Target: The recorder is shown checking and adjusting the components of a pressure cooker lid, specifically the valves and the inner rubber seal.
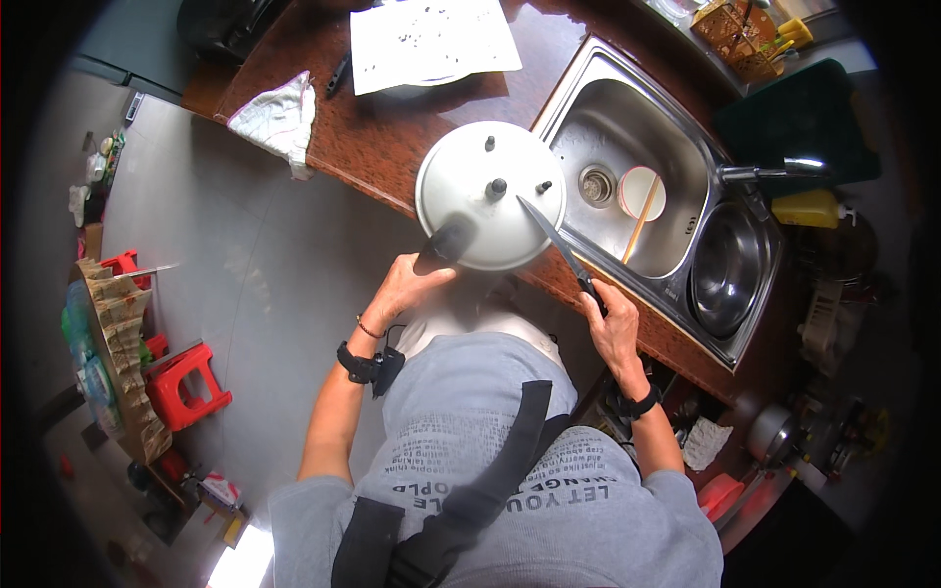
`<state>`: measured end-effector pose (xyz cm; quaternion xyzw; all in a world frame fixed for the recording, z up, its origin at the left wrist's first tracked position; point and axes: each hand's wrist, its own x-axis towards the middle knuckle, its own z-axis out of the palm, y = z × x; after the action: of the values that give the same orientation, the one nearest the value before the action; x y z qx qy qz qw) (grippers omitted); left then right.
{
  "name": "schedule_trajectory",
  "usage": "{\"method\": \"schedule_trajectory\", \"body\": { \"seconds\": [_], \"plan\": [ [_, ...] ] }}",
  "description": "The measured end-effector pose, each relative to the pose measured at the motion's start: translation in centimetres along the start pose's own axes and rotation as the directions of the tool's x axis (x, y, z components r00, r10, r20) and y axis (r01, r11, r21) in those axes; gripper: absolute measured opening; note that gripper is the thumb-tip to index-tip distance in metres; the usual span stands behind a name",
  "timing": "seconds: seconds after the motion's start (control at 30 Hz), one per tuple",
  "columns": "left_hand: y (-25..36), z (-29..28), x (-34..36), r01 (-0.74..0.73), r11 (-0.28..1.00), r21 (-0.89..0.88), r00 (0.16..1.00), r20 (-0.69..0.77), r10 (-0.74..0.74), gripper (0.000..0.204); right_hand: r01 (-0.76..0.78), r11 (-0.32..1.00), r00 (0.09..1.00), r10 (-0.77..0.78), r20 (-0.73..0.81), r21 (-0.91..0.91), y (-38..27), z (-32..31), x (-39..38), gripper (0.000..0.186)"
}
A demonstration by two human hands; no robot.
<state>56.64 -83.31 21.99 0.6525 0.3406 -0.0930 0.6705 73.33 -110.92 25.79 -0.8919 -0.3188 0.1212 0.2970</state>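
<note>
A round, pale pressure cooker lid (470, 220) is at the counter's front edge, with a dark central knob (497, 188) and two smaller dark fittings on top. My left hand (404, 286) is closed around its black handle (447, 241). In my right hand (613, 318) is a black-handled knife (555, 238), fingers wrapped round the grip. The blade slants up and left over the lid, its tip close to the central knob. Whether the tip touches the lid, I cannot tell. Anything under the lid is hidden.
A steel sink (627, 93) on the right holds a bowl (642, 186) with chopsticks (642, 220). Beside it are a tap (774, 172) and a metal basin (733, 269). White paper with dark specks (431, 44) and a cloth (279, 118) lie on the brown counter (368, 147). Red stools (186, 387) stand left.
</note>
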Motion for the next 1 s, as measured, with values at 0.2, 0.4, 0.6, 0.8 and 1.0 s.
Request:
{"method": "schedule_trajectory", "body": {
  "seconds": [0.2,0.4,0.6,0.8,1.0],
  "plan": [
    [-0.4,-0.7,0.3,0.06,0.998,-0.008,0.995,0.075,-0.06,0.032,-0.017,1.0,0.999,0.017,-0.033,-0.004,-0.9,0.7,-0.5,0.023],
    [-0.8,-0.8,0.5,0.036,0.997,-0.074,0.996,0.082,-0.03,0.028,-0.047,0.998,0.996,0.044,-0.081,-0.038,-3.6,0.4,0.7,0.023],
    [-0.7,-1.9,0.9,0.024,0.999,-0.047,0.986,0.165,-0.016,0.026,-0.041,0.971,0.995,0.018,-0.097,-0.238,-5.9,1.1,3.1,0.022],
    [-0.6,-2.7,1.3,0.06,0.998,-0.014,0.973,0.223,-0.056,0.03,-0.088,0.946,0.987,0.04,-0.156,-0.313,-8.2,1.8,3.5,0.021],
    [-1.3,-2.6,1.8,0.014,1.0,-0.006,0.978,0.209,-0.012,0.031,-0.087,0.932,0.987,0.034,-0.155,-0.351,-8.9,1.6,3.0,0.019]
  ]
}}
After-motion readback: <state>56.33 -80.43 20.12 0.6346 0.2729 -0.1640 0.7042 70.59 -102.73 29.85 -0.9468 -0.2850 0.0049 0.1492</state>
